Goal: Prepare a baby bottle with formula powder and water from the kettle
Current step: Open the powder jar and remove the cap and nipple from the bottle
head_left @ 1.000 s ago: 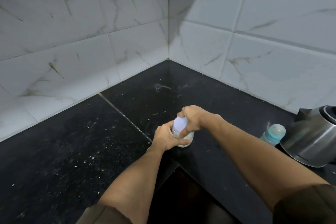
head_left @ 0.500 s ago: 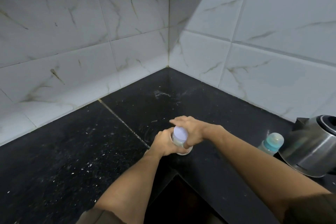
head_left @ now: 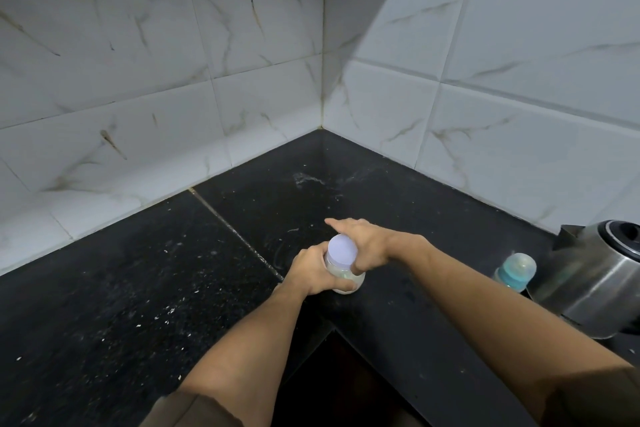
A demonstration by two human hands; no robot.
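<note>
A small clear formula jar (head_left: 346, 279) with a pale lilac lid (head_left: 342, 250) stands on the black counter (head_left: 138, 288). My left hand (head_left: 311, 270) grips the jar's body from the left. My right hand (head_left: 367, 246) lies against the lid's right side. Its fingers stretch out straight past the lid and its thumb hangs down beside the jar. The baby bottle (head_left: 516, 274), with a teal collar under a clear cap, stands to the right. It is close against the steel kettle (head_left: 588, 288) at the right edge.
White marble-look tiled walls (head_left: 242, 80) meet in a corner behind the counter. A grout seam (head_left: 235, 229) runs diagonally across the counter left of the jar. The counter's inner corner edge drops into a dark gap (head_left: 346, 385) between my forearms.
My right hand gripped the lid a second ago; its fingers have since uncurled and now point straight out. The view has tilted, so the jar sits lower in frame.
</note>
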